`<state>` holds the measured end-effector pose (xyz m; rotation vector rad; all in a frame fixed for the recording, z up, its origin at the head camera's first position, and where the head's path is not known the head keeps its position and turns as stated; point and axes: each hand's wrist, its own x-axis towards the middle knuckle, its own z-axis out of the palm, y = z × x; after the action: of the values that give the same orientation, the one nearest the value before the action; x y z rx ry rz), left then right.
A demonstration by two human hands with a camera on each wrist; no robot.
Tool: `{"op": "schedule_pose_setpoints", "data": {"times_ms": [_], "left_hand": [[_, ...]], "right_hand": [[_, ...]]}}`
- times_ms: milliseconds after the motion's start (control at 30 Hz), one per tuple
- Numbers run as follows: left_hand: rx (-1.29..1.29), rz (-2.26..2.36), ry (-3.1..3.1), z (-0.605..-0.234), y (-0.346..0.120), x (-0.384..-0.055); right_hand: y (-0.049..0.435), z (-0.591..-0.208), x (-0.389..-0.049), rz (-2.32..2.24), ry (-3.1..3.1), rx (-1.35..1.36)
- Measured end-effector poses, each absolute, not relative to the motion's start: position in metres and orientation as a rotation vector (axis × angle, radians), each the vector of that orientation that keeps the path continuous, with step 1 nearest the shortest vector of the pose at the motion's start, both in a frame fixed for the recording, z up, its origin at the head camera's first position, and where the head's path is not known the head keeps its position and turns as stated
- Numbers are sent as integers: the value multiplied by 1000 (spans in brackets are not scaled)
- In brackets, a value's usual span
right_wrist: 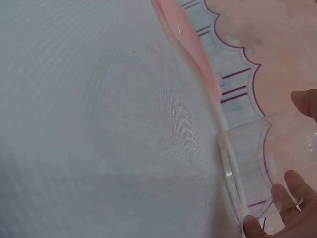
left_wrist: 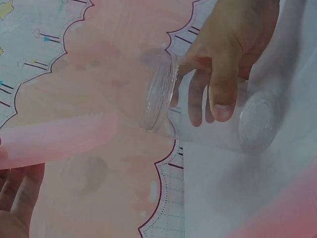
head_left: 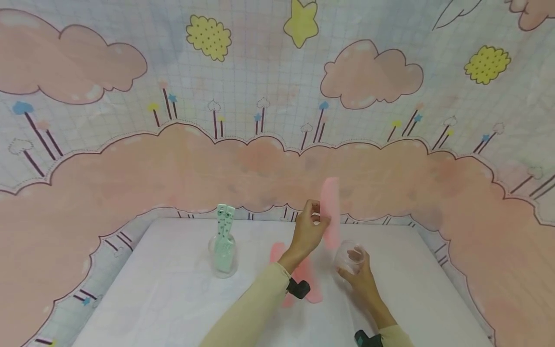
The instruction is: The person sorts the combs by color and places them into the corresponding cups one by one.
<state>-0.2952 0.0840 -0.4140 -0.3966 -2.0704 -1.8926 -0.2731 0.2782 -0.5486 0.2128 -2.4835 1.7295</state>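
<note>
White table point(head_left: 169, 289); hands point(head_left: 307, 233) point(head_left: 363, 278): comb point(head_left: 331, 205) in left, jar point(head_left: 344, 256) in right.

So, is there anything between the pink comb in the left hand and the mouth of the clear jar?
Nothing visible: in the left wrist view, only an open gap separates the pink comb from the clear jar.

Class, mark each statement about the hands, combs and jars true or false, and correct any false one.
1. The left hand holds a pink comb. True.
2. The right hand is idle. False: the right hand grips a clear jar.
3. Green objects stand in the other jar. True.
4. The held comb is inside the gripped jar. False: it is outside that jar.
5. Other pink combs lie on the white table. True.
</note>
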Motion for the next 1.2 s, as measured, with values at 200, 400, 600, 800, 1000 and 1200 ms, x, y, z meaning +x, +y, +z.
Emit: {"op": "schedule_pose_setpoints", "data": {"times_ms": [200, 400, 600, 800, 1000, 1200], "left_hand": [[-395, -1897, -2078, -415, 93, -301], [-386, -1905, -2101, -419, 103, -305], [-371, -1902, -2105, -425, 110, -307], [-404, -1842, -2153, -429, 114, -308], [-410, -1809, -2197, -436, 116, -311], [-437, -1771, -2252, -445, 122, -308]], "right_hand": [[279, -551, -271, 1764, -2484, 203], [279, -552, -273, 1746, -2489, 188], [276, -551, -274, 1785, -2445, 199], [274, -548, -276, 1763, -2456, 186], [275, -546, -279, 1768, -2522, 113], [279, -550, -275, 1806, -2552, 82]]}}
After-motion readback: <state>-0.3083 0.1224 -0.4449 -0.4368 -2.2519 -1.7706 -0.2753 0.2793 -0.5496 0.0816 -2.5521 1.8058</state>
